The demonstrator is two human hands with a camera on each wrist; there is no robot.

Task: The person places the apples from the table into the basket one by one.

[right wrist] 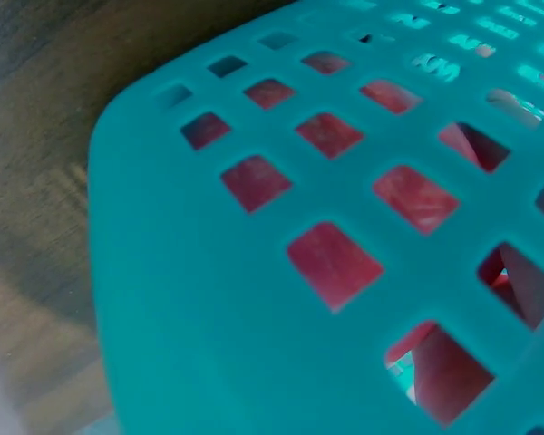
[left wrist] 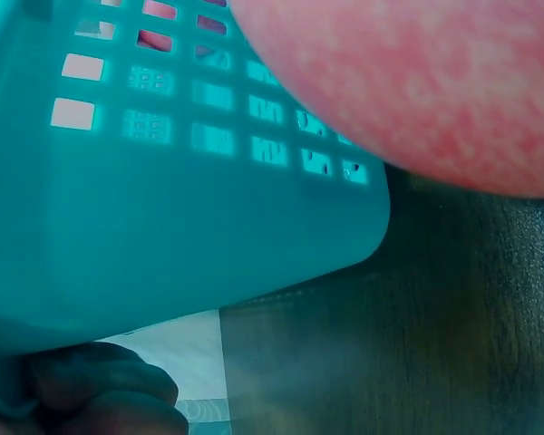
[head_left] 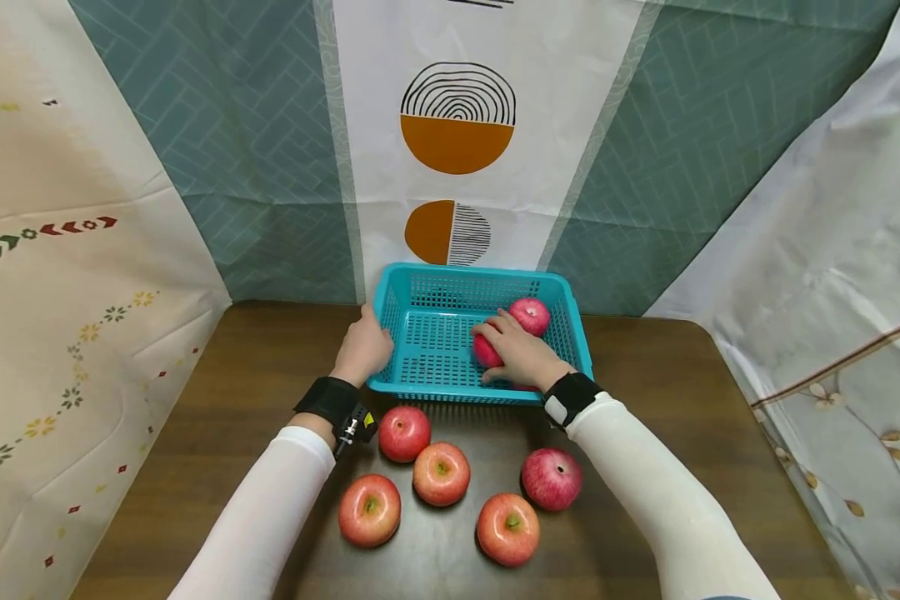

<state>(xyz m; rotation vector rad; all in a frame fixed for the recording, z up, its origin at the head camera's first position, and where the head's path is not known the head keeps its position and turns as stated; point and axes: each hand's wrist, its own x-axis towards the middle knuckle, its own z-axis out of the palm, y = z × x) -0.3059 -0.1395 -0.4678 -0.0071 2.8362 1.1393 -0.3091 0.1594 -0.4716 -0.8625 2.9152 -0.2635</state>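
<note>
A turquoise plastic basket (head_left: 457, 390) with a lattice of holes stands at the back of the table. My left hand (head_left: 363, 346) grips its left rim; in the left wrist view the curled fingers (left wrist: 104, 385) show at the basket's edge. Inside the basket, my right hand (head_left: 523, 354) holds a red apple (head_left: 485, 350), fingers curved over it from the right. Another red apple (head_left: 530, 315) lies beyond that hand, and a bit of a third red fruit (head_left: 523, 387) shows under the palm. Through the holes of the basket wall (right wrist: 190, 299), the right wrist view shows red fruit.
Several apples lie on the table in front of the basket, among them a red one (head_left: 404, 433) by the left wrist and a dark pink one (head_left: 551, 479) by the right forearm. The brown wooden table (head_left: 667, 467) meets a patterned cloth (head_left: 270, 242) behind.
</note>
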